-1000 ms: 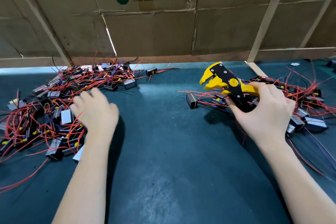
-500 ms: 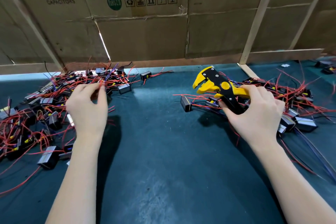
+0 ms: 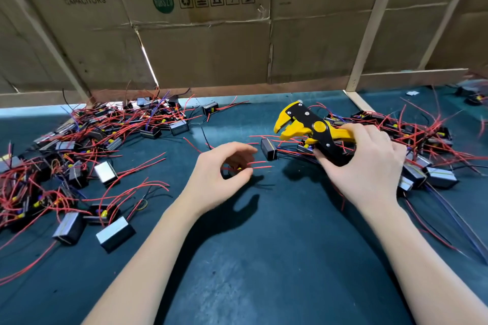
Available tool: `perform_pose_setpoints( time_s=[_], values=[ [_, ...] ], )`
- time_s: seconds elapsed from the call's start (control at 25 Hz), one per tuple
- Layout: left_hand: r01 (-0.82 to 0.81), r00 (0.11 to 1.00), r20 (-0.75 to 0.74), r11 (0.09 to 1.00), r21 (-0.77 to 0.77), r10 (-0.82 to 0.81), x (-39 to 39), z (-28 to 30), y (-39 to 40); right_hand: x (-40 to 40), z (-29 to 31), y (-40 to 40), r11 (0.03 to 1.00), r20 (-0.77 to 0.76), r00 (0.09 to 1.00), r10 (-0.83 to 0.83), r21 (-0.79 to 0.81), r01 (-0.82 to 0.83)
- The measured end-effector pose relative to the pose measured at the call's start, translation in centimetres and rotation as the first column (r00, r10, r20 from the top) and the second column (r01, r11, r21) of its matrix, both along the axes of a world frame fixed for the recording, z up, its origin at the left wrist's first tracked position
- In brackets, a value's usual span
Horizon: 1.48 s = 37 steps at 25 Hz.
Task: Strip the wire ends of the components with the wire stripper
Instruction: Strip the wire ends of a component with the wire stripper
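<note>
Cardboard walls (image 3: 206, 55) back the dark green mat (image 3: 264, 258) I work at. My right hand (image 3: 367, 166) is wrapped around the handles of the yellow-and-black wire stripper (image 3: 311, 130), its jaws parted and pointing left above the mat. My left hand (image 3: 221, 177) curls its fingers around a small component (image 3: 229, 170), red leads (image 3: 260, 165) poking out toward the stripper. One component (image 3: 268, 149) lies between my hands. Tangled heaps of wired components sit left (image 3: 79, 145) and right (image 3: 422, 145).
</note>
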<state>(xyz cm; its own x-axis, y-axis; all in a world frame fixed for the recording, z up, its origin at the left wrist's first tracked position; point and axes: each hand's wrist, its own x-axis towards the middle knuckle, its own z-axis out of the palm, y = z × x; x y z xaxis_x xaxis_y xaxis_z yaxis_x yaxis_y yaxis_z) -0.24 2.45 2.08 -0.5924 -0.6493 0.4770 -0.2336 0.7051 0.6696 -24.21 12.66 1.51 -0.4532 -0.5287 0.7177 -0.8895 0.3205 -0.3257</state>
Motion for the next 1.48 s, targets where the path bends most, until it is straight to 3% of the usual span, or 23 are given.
perform_pose_setpoints(
  time_s=[0.12,0.2,0.32,0.6,0.76,0.84,0.96,1.08,1.16,1.2,1.28,1.36,1.4,1.48],
  values=[
    [-0.187,0.982,-0.002,0.98,-0.063,0.188,0.3,0.2,-0.6,0.0,0.0,0.0,1.0,-0.006,1.0,0.0,-0.007,0.0],
    [-0.228,0.965,0.104,0.967,-0.114,0.24,0.5,0.1,-0.9,-0.1,-0.1,0.0,1.0,-0.009,1.0,-0.004,-0.008,0.004],
    [-0.172,0.953,0.237,0.981,-0.094,0.19,0.8,0.0,-0.9,-0.1,-0.2,0.0,1.0,-0.014,1.0,-0.01,0.004,0.01],
    [-0.12,0.96,0.266,0.988,0.092,0.092,1.2,0.7,-0.8,-0.1,-0.3,-0.1,1.0,-0.013,1.0,-0.005,0.02,0.005],
    [0.011,0.961,0.261,0.96,0.279,-0.087,2.4,1.7,-0.9,-0.1,-0.3,0.0,1.0,-0.008,1.0,-0.005,0.028,0.006],
    [0.029,0.939,0.327,0.972,0.235,-0.107,2.8,1.6,-1.1,-0.1,-0.3,0.0,0.999,-0.008,1.0,-0.008,0.032,0.008],
    [-0.018,0.937,0.348,0.994,0.106,-0.02,2.1,1.1,-1.0,-0.1,-0.3,0.0,0.999,-0.003,1.0,-0.002,0.044,0.002],
    [-0.113,0.978,0.177,0.994,-0.014,0.114,2.2,1.2,-1.5,-0.2,-0.2,0.0,0.998,0.0,1.0,-0.018,0.06,0.018],
    [-0.267,0.952,0.127,0.958,-0.106,0.279,3.2,1.4,-2.4,-0.3,-0.2,0.1,0.997,0.001,1.0,-0.025,0.072,0.025],
    [-0.378,0.9,0.152,0.904,-0.198,0.409,3.9,1.3,-3.0,-0.3,-0.3,0.1,0.997,0.003,1.0,-0.025,0.078,0.024],
    [-0.581,0.712,0.212,0.732,-0.356,0.669,5.2,0.9,-4.1,-0.3,-0.2,0.1,0.997,0.012,1.0,-0.017,0.079,0.016],
    [-0.741,0.511,0.264,0.575,-0.347,0.818,6.2,1.1,-4.9,-0.3,-0.2,0.1,0.998,0.019,1.0,-0.006,0.069,0.004],
    [-0.791,0.468,0.27,0.535,-0.296,0.841,6.5,1.3,-5.0,-0.3,-0.2,0.1,0.998,0.017,1.0,-0.007,0.068,0.005],
    [-0.784,0.559,0.126,0.571,-0.244,0.82,6.2,1.9,-4.5,-0.3,-0.1,0.1,0.998,0.013,1.0,-0.009,0.065,0.008]
  ],
)
